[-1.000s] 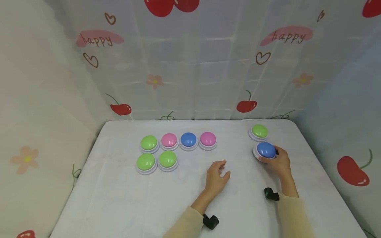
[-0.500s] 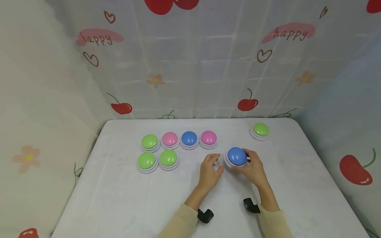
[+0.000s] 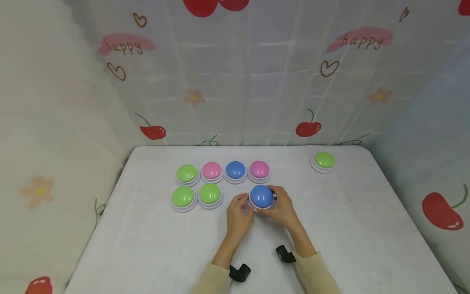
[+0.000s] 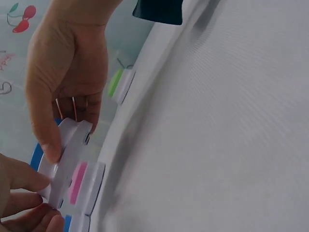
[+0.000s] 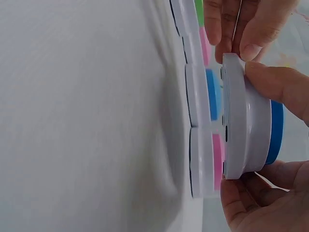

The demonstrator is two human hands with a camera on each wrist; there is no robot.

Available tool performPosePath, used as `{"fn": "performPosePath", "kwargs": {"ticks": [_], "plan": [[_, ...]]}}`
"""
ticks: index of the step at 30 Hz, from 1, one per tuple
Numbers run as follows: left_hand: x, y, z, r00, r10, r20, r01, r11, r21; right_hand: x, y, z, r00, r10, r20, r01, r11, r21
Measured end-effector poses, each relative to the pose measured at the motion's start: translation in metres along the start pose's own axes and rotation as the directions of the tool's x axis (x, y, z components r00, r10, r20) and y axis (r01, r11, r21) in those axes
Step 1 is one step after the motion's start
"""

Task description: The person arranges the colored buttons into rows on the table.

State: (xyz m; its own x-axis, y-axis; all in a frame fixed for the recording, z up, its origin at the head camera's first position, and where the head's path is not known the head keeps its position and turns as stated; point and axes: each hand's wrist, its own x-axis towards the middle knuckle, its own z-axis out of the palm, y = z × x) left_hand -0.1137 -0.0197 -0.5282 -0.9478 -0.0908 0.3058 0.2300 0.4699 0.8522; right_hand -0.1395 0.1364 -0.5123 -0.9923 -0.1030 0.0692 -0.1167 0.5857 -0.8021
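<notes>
A blue push button [image 3: 261,197] with a round white base is held up off the white table between my two hands. My right hand [image 3: 285,211] grips it from the right, thumb at the near side and fingers behind. At its left edge, my left hand [image 3: 238,219] has thumb and fingertips on the base rim, as the right wrist view shows around the white base [image 5: 235,116]. Behind it stand a pink button [image 3: 259,169] and another blue button [image 3: 235,170]. Two green buttons [image 3: 210,193] sit left of my left hand, in the front row.
The back row continues leftward with a second pink button [image 3: 211,170] and a green button [image 3: 187,173]. Apart from these, one green button [image 3: 324,160] stands at the table's back right. A patterned curtain [image 3: 242,81] rises behind the table [image 3: 165,249].
From the right side, beside the lone green button, my right hand has carried the blue push button leftward. My left hand has shifted left and now touches its rim.
</notes>
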Motion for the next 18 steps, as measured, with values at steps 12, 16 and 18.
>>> {"fn": "performPosePath", "kwargs": {"ticks": [12,16,18], "plan": [[-0.001,-0.027,0.002,0.943,-0.057,-0.327,0.085,0.994,0.071,0.033,-0.007,0.047,0.993,-0.119,0.018,0.120,0.992,-0.034],[-0.002,-0.029,0.001,0.934,-0.073,-0.350,0.111,0.990,0.091,0.039,-0.009,0.054,0.991,-0.131,0.029,0.132,0.991,-0.036],[-0.002,-0.030,0.001,0.929,-0.086,-0.359,0.132,0.986,0.105,0.041,-0.009,0.057,0.990,-0.138,0.039,0.140,0.990,-0.035]]}}
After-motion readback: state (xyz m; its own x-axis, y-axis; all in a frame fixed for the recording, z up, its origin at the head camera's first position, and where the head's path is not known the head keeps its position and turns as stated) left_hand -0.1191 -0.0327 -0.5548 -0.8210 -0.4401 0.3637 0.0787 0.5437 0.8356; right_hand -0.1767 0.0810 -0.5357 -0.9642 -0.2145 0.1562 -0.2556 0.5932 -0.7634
